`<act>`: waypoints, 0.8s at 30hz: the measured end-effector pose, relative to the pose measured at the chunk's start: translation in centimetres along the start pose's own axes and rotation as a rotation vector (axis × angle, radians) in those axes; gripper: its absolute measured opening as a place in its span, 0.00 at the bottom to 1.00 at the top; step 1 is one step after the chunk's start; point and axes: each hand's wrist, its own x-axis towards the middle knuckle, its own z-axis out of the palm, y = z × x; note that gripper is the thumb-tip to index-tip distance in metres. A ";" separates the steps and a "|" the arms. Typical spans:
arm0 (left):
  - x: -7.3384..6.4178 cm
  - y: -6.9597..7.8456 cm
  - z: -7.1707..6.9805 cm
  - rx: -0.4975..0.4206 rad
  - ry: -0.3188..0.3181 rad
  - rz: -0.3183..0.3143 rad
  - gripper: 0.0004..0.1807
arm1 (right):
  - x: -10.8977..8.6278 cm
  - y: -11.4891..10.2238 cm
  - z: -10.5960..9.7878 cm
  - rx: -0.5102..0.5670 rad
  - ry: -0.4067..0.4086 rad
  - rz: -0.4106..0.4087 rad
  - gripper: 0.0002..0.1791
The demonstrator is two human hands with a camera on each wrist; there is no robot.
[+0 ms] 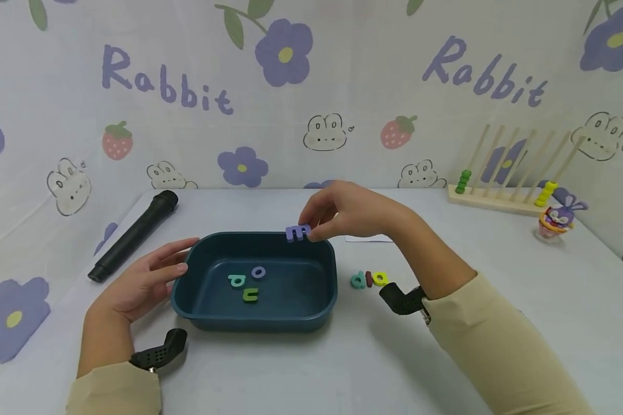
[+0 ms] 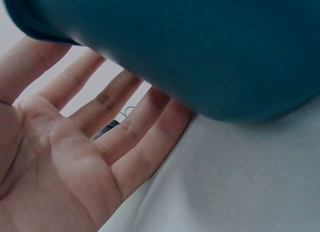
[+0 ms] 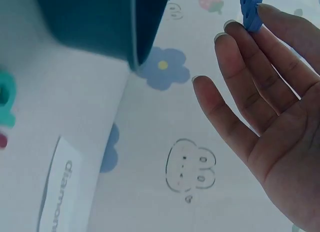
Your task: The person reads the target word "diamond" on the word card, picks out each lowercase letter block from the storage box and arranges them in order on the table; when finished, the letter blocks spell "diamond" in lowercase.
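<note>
Right hand (image 1: 350,210) is pinching the purple letter m (image 1: 296,233) between thumb and fingertip, its other fingers extending loosely; the letter is hanging near the far right rim of the tub (image 1: 254,324), apart from it. Left hand (image 1: 145,276) is resting extended, unclenched fingers against the tub's left end, grasping nothing. Judgement: the letter is looking light, stiff and smooth, probably not fragile but liable to twist from a small pinch; its broad flat faces are offering the surest hold. A green letter (image 1: 250,295) is lying inside the tub.
</note>
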 end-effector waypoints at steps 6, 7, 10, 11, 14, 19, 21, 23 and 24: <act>-0.1 0.0 0.0 -0.001 -0.010 0.006 0.31 | -1.6 1.5 -0.4 0.000 0.023 0.041 0.14; -0.1 0.1 0.0 -0.003 -0.011 0.007 0.31 | -1.9 1.8 -0.5 0.003 0.029 0.047 0.14; -0.1 0.2 0.0 -0.004 -0.009 0.005 0.30 | -2.8 2.8 -0.7 0.015 0.042 0.054 0.13; -0.1 0.2 0.0 -0.005 -0.008 0.005 0.30 | -3.1 3.0 -0.9 0.018 0.048 0.056 0.13; -0.1 0.2 0.0 -0.004 -0.001 -0.002 0.31 | -4.2 3.6 -1.2 0.013 0.075 0.068 0.14; -0.1 0.3 0.1 0.006 0.005 -0.005 0.31 | -5.8 4.3 -1.6 0.010 0.130 0.096 0.13; 0.0 0.2 0.0 0.013 0.005 -0.002 0.31 | -6.4 4.6 -1.6 0.015 0.139 0.111 0.13; 0.0 0.2 0.0 0.016 0.005 0.001 0.31 | -7.0 4.9 -1.6 0.020 0.139 0.127 0.13; 0.0 0.1 0.0 0.015 0.004 0.001 0.31 | -7.3 5.1 -1.6 0.022 0.138 0.130 0.13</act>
